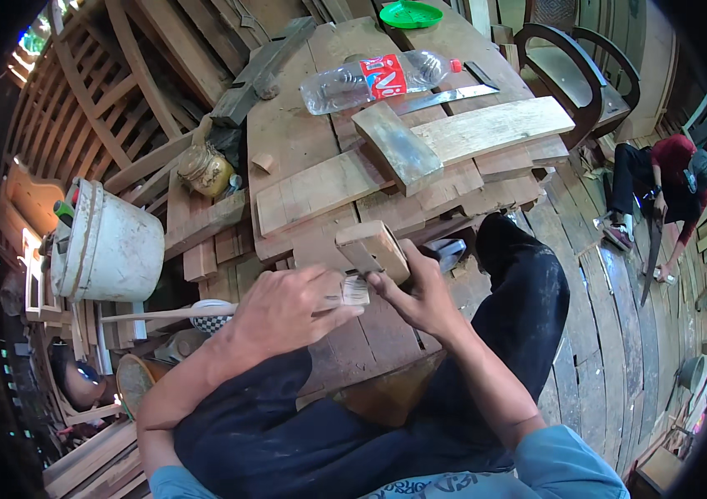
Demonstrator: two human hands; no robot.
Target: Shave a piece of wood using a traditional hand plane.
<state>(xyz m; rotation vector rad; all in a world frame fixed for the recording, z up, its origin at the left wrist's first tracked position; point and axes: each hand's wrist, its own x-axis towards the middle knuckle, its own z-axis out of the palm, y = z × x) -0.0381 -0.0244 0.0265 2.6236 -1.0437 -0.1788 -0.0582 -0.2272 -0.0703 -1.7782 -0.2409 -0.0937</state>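
My left hand (pixel 283 303) is closed around a pale narrow wooden piece (pixel 353 290) with a marked end; its fingers hide much of it. My right hand (pixel 416 291) grips a small light wooden block (pixel 378 245) with a flat side strip, thumb at its lower edge, close against the piece in my left hand. A long pale stick (pixel 141 317) lies at the left; whether it joins the held piece I cannot tell. Beyond my hands, stacked boards (pixel 320 200) bear a short, thick, grey-topped block (pixel 395 145) lying crosswise.
A plastic bottle (pixel 333 91), metal square (pixel 445 100) and green dish (pixel 412 13) lie on the bench (pixel 283 125). A jar (pixel 204 166) and white bucket (pixel 112 245) stand left. At right, another person (pixel 669 158) crouches with a handsaw (pixel 650 258) near a chair (pixel 570 75).
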